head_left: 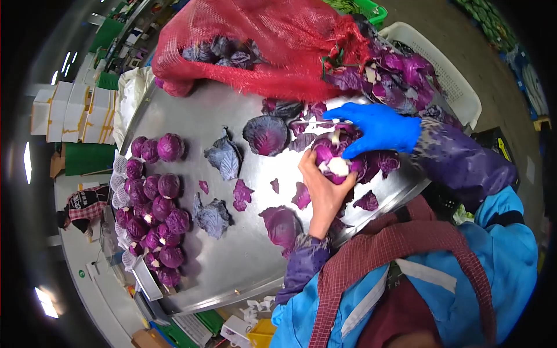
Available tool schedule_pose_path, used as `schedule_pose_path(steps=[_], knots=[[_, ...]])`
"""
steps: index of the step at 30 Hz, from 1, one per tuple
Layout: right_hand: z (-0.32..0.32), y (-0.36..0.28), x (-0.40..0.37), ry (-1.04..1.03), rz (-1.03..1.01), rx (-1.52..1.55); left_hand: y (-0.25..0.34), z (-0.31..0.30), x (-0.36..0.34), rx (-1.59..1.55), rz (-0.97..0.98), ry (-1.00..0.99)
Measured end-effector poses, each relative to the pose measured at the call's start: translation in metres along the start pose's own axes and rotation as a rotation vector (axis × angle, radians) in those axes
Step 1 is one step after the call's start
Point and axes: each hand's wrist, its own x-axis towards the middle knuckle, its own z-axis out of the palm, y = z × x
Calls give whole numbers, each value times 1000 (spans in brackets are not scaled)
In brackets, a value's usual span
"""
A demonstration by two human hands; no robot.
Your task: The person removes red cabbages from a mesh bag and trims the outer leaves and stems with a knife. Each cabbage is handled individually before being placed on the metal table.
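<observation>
My left hand is bare and cups a red cabbage from below, its white cut stem facing me. My right hand, in a blue glove, lies over the top of the same cabbage with its fingers on the outer leaves. Both hands are at the right side of a steel table. Whether the gloved hand also holds a tool I cannot tell. Purple sleeves cover both forearms.
A red mesh sack of cabbages lies at the table's far side. A white crate with leaf trimmings stands on the right. Several trimmed cabbages are heaped at the left, and loose leaves are scattered in the middle. Cardboard boxes are stacked beyond the left edge.
</observation>
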Motion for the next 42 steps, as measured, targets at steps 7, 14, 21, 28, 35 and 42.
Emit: schedule_pose_path(steps=[7, 14, 21, 28, 35, 42], knots=[[45, 29, 31, -103, 122, -177, 0, 2, 0, -10, 55, -11], [39, 57, 54, -165, 119, -255, 4, 4, -5, -31, 119, 8], [58, 78, 40, 105, 233, -270, -11, -3, -34, -172, 24, -7], [28, 21, -4, -172, 289, -27, -15, -13, -31, -188, -126, 31], [54, 25, 3, -138, 230, 35, 6, -23, 7, 190, 198, 0], [75, 48, 18, -182, 192, -301, 18, -12, -7, 252, 201, -19]])
